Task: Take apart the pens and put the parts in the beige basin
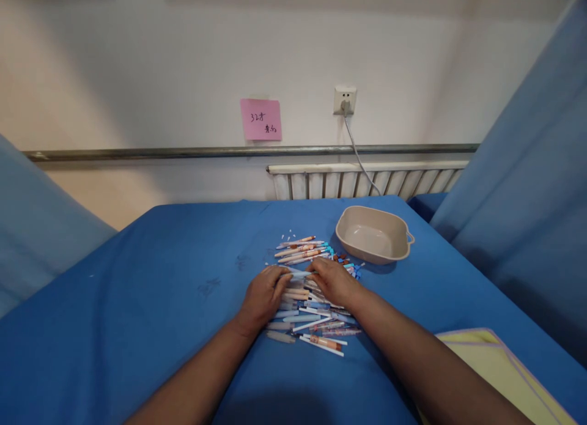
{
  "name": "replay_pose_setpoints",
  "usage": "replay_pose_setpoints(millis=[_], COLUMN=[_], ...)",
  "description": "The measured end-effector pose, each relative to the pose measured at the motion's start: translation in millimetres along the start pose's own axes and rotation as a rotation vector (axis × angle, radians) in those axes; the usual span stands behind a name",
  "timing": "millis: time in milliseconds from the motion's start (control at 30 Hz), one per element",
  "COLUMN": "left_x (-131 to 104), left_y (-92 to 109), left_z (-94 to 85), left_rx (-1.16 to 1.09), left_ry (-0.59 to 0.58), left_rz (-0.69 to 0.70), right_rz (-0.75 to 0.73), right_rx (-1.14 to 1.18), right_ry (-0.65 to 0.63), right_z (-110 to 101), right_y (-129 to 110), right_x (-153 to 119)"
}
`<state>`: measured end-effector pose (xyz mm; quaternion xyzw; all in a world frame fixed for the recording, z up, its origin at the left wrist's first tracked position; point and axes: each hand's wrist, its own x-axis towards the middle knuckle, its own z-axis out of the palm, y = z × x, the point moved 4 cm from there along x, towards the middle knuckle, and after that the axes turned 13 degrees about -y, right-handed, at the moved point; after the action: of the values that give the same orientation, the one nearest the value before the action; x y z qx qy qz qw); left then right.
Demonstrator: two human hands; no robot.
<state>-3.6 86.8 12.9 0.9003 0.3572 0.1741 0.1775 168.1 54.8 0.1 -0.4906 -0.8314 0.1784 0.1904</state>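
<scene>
A light blue pen lies crosswise between my two hands, over the pile. My left hand is closed with thumb and fingers on its left end. At the other end my right hand pinches it, palm down. Below and between my wrists are many loose pen parts, pale blue, white, clear and orange. Just beyond my fingers lies a row of pens with beige and orange barrels. Small teal, brown and blue pieces are gathered beyond my right hand, which hides some of them.
A beige plastic basin stands at the back right on the blue cloth. Tiny white bits lie behind the pens. A folded yellow cloth is at right front. Behind are a radiator, a rail and a plugged socket.
</scene>
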Motion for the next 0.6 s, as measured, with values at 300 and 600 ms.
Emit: replay_pose_setpoints(millis=[300, 600], left_x=[0, 2], left_y=[6, -24], left_z=[-5.0, -6.4], left_rx=[-0.036, -0.011], left_ry=[0.04, 0.085], left_rz=[0.08, -0.224], right_rz=[-0.054, 0.032], right_rx=[-0.028, -0.072], right_ry=[0.031, 0.011], right_z=[-1, -4], right_y=[1, 12], right_x=[-1, 0])
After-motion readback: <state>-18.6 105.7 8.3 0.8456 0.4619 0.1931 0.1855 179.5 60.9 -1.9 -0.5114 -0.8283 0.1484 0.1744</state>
